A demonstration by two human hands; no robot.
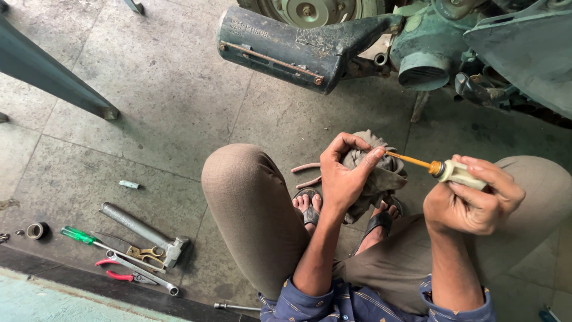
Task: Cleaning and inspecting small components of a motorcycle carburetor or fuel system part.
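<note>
My right hand [471,206] is clamped on the dipstick [444,169] cap, its rod levelled below the scooter [417,42], so my left hand [342,176], closed around the rag [378,173], can wipe it.

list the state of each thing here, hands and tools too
left hand: closed around a grey rag
right hand: gripping the pale cap of an orange dipstick
dipstick: tip inside the rag
hammer: lying on the floor
green-handled screwdriver: lying flat
red pliers: lying flat
</note>
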